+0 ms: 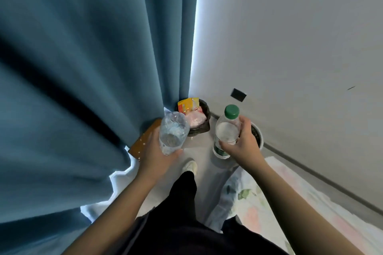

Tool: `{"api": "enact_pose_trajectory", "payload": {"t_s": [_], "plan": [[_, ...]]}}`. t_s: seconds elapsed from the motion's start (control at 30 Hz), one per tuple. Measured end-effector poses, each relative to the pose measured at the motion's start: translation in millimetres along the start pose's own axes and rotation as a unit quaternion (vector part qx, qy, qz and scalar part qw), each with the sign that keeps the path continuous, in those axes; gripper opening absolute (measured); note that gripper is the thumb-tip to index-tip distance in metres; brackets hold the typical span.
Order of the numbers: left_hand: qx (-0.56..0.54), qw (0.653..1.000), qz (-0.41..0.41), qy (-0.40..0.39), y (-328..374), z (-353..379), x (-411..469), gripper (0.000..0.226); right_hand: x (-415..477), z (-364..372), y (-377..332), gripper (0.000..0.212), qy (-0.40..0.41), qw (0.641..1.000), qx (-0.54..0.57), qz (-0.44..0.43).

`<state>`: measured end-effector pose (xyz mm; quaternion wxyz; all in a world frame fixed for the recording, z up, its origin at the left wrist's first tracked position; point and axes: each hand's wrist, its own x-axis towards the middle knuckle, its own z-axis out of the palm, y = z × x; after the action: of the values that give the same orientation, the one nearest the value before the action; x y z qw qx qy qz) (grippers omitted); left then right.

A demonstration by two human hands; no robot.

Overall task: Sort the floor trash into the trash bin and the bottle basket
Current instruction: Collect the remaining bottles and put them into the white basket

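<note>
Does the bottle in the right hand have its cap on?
Yes, capped. The bottle in the right hand has a green cap sitting on its neck.

The curtain (83,68) was teal blue. Right of it, the wall (290,37) was white. A bottle (227,130) had a green cap (231,111); the other bottle (173,132) was clear. The bin (204,114) was black, holding a yellow-orange packet (187,105). The bedding (269,196) was floral.

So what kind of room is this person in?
Probably a bedroom corner: a long blue fabric curtain hangs left, a floral-print bedspread lies right, and a small black-lined trash bin stands on the floor by the white wall.
</note>
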<state>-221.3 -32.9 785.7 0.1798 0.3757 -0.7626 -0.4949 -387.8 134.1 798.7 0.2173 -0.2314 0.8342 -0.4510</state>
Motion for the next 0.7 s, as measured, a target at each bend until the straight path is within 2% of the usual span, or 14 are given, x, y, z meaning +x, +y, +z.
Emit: {"api": "enact_pose_trajectory", "payload": {"t_s": [0.17,0.27,0.37,0.53,0.7], "plan": [[0.032,0.997,-0.004,-0.068,8.8,41.4,80.6,0.061,65.6,-20.6,19.3,0.07,0.062,0.997,0.0,0.056],[0.083,0.983,0.0,-0.166,13.4,78.5,129.1,0.066,101.6,-42.2,40.1,0.07,0.104,0.988,0.027,0.114],[0.058,0.966,-0.038,-0.25,11.3,125.7,168.0,0.078,130.8,-64.2,75.1,0.07,0.171,0.969,0.043,0.174],[0.101,0.935,-0.077,-0.331,-18.2,216.5,218.2,0.07,171.5,-75.9,177.4,0.067,0.241,0.932,0.074,0.261],[0.11,0.925,-0.118,-0.345,-92.1,322.2,255.4,0.059,213.3,-48.8,312.5,0.065,0.254,0.903,0.091,0.334]]}}
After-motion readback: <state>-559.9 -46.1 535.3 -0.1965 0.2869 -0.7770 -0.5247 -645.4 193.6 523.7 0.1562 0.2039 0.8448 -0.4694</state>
